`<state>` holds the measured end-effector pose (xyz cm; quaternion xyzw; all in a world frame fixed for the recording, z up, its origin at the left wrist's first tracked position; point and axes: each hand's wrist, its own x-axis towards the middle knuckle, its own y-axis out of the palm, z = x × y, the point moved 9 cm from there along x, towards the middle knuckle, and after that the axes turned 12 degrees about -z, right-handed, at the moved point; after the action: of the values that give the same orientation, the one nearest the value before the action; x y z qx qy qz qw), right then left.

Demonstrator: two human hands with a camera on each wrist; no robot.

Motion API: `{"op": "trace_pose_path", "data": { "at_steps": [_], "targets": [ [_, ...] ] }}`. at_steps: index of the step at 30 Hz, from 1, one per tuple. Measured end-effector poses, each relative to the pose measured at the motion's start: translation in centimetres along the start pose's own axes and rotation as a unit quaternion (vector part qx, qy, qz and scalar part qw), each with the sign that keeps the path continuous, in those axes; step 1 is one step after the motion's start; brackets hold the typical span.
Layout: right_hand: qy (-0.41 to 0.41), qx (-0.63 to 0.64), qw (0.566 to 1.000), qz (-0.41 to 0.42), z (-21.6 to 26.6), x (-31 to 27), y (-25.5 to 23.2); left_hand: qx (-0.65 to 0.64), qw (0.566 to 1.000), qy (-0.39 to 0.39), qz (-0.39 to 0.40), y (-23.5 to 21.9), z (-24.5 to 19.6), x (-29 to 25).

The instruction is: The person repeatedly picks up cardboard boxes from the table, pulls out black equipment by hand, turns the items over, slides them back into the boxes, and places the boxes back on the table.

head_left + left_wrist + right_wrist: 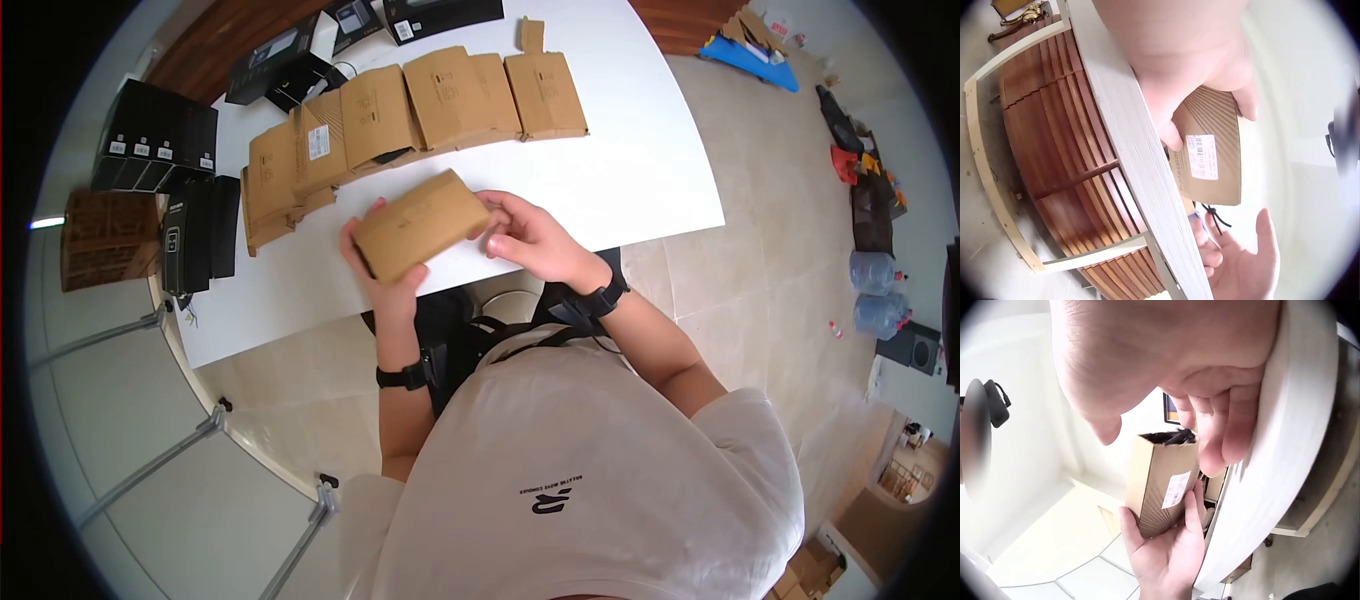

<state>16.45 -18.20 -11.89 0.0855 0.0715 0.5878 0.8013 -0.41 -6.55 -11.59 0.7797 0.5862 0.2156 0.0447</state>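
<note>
My left hand [385, 262] grips a brown cardboard box [420, 222] by its left end, above the white table's front edge. In the left wrist view the box [1222, 169] shows a white label and a striped pattern, with a black cord beside its far end. The right wrist view shows that end of the box [1163, 481] open, with something dark inside. My right hand [535, 240] is at the box's right end, fingers loosely bent and thumb apart; whether a fingertip touches the box, I cannot tell.
Several brown boxes [450, 100] lie in a row across the white table [640, 150]. Black boxes [160, 130] stand at the left, with more black boxes [285, 60] along the back. A small cardboard piece [532, 35] lies behind the row.
</note>
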Motion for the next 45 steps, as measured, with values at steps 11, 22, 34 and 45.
{"op": "trace_pose_path", "data": {
  "at_steps": [11, 22, 34, 45],
  "targets": [
    [0.011, 0.073, 0.985, -0.157, 0.5, 1.1, -2.8, -0.097, 0.949, -0.288, 0.081, 3.0, 1.8, -4.1],
    [-0.067, 0.066, 0.961, -0.26, 2.1, -1.0, -5.4, 0.056, 0.945, -0.24, 0.216, 6.5, 1.6, -5.1],
    [-0.007, -0.242, 0.88, -0.408, 10.0, 2.0, -27.2, -0.08, 0.963, -0.227, 0.118, 1.3, 1.5, -0.1],
    [0.053, -0.517, 0.798, -0.306, 8.8, 6.5, -23.7, -0.06, 0.971, -0.204, 0.112, 0.8, 0.9, -0.6]
  ]
}}
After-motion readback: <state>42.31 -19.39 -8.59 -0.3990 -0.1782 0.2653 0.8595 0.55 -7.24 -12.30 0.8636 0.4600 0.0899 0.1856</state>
